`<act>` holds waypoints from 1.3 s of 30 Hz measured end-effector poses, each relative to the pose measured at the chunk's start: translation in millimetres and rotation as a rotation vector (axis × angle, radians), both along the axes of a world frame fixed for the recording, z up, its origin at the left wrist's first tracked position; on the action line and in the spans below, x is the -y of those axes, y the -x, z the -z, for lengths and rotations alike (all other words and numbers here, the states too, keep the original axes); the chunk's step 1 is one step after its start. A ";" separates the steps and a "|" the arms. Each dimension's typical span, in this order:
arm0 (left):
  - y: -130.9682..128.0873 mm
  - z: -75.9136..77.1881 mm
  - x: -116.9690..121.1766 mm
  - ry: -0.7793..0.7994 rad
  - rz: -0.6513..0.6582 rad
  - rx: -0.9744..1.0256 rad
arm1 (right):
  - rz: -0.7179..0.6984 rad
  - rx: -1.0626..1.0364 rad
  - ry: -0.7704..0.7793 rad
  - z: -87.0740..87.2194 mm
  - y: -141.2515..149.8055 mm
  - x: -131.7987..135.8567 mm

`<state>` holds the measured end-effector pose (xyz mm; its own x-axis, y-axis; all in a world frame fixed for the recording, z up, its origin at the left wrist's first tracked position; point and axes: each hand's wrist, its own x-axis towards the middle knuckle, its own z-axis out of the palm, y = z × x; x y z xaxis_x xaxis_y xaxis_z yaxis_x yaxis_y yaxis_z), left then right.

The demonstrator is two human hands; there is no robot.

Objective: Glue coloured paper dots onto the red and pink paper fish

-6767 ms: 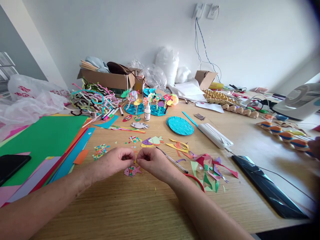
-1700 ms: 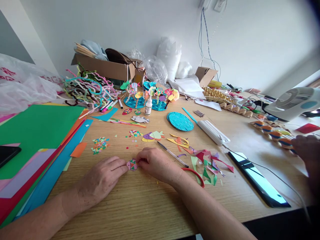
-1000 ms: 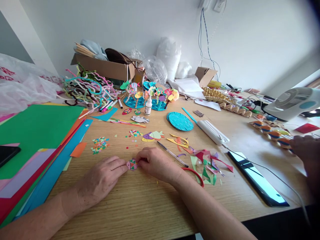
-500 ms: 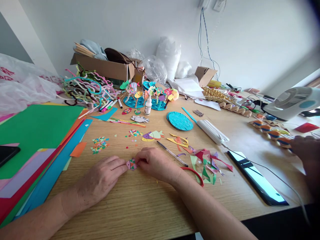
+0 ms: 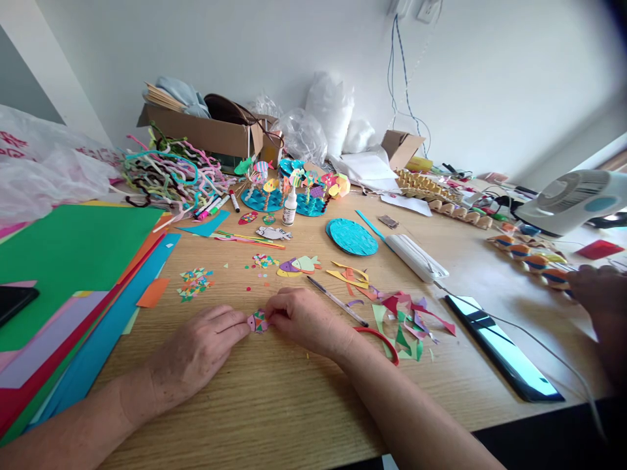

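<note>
A small pink paper fish (image 5: 258, 321) with green, orange and red pieces on its body lies on the wooden table between my hands. My left hand (image 5: 206, 339) rests on the tabletop, fingers together, their tips holding the fish at its head. With bent, closed fingers, my right hand (image 5: 298, 320) grips it at the tail end, which is hidden under the fingertips. Beyond them lie small coloured paper bits (image 5: 194, 284), paper dots (image 5: 265, 261) and a stack of paper fish (image 5: 300, 264) in purple, pale green and yellow. A pen (image 5: 337, 301) lies beside my right hand.
Red-handled scissors (image 5: 379, 341), partly hidden, and paper scraps (image 5: 406, 320) lie right of my forearm. Coloured sheets (image 5: 73, 254) cover the left side. A glue bottle (image 5: 289, 209) and blue discs (image 5: 351, 236) stand farther back. Another person's hand (image 5: 595, 290) is at the right edge.
Since the oldest frame, my left hand has gone from a raised pinch to resting on the table at the fish's head. My right hand has settled at the tail. Lately, both have barely moved.
</note>
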<state>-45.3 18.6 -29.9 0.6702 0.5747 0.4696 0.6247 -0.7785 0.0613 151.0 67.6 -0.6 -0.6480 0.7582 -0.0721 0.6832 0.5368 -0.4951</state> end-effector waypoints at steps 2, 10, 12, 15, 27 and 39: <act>-0.1 0.0 -0.1 -0.007 0.002 -0.002 | -0.001 0.003 0.004 -0.2 0.1 -0.3; 1.1 0.3 0.4 -0.011 -0.005 -0.002 | 0.014 -0.049 0.024 0.5 -2.4 -1.2; 1.4 0.7 0.3 -0.001 -0.007 -0.004 | 0.001 -0.040 0.009 1.4 -2.2 -1.1; 1.5 0.9 0.0 0.020 -0.013 -0.009 | -0.008 -0.022 -0.010 2.6 -1.8 -1.3; 0.9 -0.5 0.4 -0.032 -0.005 0.003 | 0.000 -0.043 -0.005 2.9 -0.2 -0.5; 24.1 -10.6 -12.5 0.345 -0.086 0.155 | 0.260 -0.528 -0.197 0.4 -7.8 -5.3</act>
